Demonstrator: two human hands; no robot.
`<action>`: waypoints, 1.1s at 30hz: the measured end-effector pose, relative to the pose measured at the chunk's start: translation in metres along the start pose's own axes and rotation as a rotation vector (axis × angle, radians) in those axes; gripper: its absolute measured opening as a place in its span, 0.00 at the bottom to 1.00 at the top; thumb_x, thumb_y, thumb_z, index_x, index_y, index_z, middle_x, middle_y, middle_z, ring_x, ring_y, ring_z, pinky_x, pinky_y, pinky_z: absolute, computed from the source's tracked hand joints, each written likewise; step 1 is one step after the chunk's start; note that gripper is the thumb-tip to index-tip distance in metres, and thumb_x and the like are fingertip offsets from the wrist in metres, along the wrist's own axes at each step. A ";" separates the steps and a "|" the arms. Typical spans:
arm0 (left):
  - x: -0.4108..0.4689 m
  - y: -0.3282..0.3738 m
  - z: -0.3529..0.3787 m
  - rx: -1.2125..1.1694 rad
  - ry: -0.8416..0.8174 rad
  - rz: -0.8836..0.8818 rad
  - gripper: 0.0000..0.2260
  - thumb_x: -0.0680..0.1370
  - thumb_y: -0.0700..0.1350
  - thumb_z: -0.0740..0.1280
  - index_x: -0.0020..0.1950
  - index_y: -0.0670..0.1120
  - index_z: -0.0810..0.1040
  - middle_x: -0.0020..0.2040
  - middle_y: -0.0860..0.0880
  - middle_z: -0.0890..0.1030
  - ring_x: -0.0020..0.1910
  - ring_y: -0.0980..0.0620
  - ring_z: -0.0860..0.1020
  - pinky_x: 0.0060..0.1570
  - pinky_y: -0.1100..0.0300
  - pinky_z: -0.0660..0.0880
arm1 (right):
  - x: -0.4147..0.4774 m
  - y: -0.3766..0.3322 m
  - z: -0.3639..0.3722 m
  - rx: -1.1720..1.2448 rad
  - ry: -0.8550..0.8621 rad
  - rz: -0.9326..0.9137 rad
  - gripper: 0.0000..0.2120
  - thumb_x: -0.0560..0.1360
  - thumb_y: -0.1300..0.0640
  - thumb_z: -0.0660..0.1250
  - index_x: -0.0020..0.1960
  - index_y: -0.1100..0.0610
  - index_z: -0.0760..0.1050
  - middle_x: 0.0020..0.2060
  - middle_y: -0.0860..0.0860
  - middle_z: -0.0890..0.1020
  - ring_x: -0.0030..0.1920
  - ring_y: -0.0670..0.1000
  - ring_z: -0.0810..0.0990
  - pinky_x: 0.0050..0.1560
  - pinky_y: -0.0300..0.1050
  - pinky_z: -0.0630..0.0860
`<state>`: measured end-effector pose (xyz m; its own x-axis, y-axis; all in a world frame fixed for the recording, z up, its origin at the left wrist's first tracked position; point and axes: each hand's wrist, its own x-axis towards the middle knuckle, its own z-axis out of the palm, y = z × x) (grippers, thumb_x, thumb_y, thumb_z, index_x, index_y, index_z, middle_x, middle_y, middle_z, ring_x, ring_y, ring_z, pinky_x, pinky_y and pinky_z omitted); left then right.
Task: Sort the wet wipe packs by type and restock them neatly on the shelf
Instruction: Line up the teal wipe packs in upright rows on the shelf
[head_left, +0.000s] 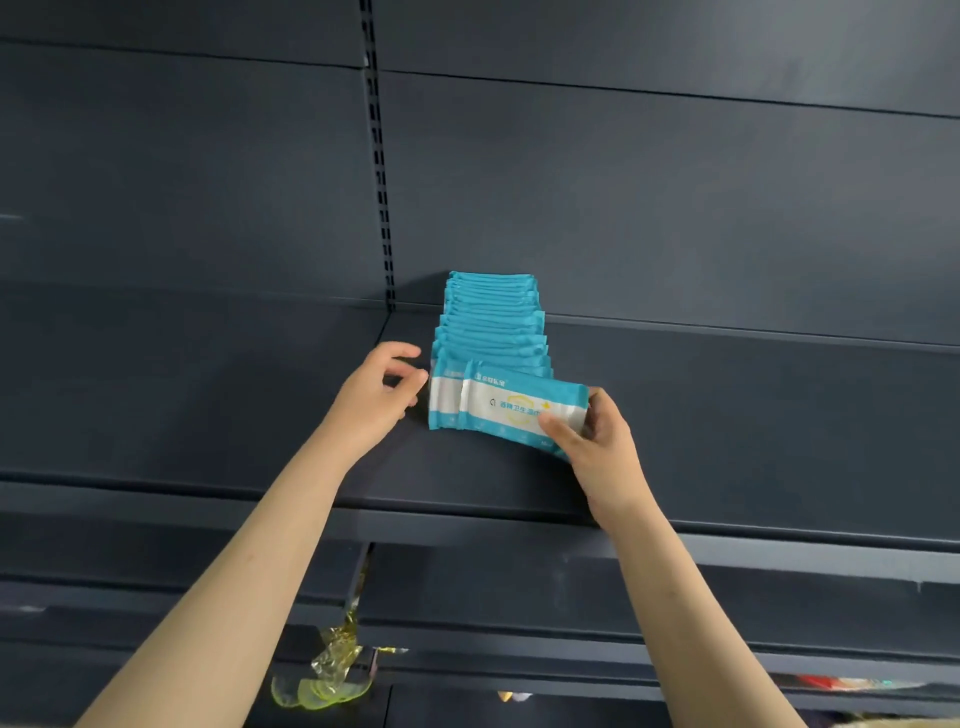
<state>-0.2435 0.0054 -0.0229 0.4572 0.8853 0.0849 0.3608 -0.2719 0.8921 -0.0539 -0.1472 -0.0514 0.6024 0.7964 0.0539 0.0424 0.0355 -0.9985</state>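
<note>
A row of several blue and white wet wipe packs (493, 322) stands upright on the dark shelf (208, 405), running from the back panel toward me. My right hand (597, 441) grips the right end of the frontmost pack (514, 405), thumb on its face, holding it against the front of the row, shifted a little to the right. At the left end of the row, my left hand (379, 395) has its fingers loosely curled, with fingertips close to or touching the front packs' left edge; it holds nothing.
A slotted upright post (382, 197) runs down the back panel just left of the row. Lower shelves sit below, with crumpled yellow transparent wrapping (332, 670) and bits of colourful goods (831, 683) at the bottom right.
</note>
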 end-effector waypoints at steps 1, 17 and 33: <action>0.001 0.001 -0.006 0.013 -0.034 0.025 0.14 0.82 0.48 0.63 0.67 0.53 0.72 0.53 0.58 0.78 0.49 0.55 0.81 0.53 0.54 0.80 | 0.001 0.002 0.006 -0.078 0.037 -0.024 0.09 0.76 0.59 0.72 0.54 0.52 0.75 0.51 0.48 0.84 0.52 0.48 0.84 0.52 0.46 0.81; 0.023 -0.012 -0.007 0.240 -0.152 0.386 0.18 0.75 0.46 0.73 0.63 0.52 0.73 0.55 0.54 0.74 0.41 0.56 0.77 0.45 0.65 0.77 | 0.011 0.006 0.054 -0.479 0.348 -0.140 0.15 0.73 0.57 0.75 0.54 0.52 0.72 0.50 0.47 0.80 0.51 0.50 0.80 0.51 0.47 0.78; 0.012 0.062 0.012 0.092 -0.114 0.468 0.15 0.79 0.49 0.67 0.66 0.51 0.74 0.65 0.56 0.71 0.65 0.56 0.72 0.66 0.59 0.68 | -0.014 -0.057 -0.006 -0.005 0.406 -0.002 0.13 0.80 0.47 0.65 0.64 0.44 0.73 0.57 0.40 0.77 0.62 0.44 0.76 0.68 0.49 0.72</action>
<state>-0.2056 -0.0050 0.0278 0.6718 0.6144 0.4137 0.1629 -0.6674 0.7267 -0.0597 -0.1644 0.0045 0.8678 0.4935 0.0579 0.0477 0.0331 -0.9983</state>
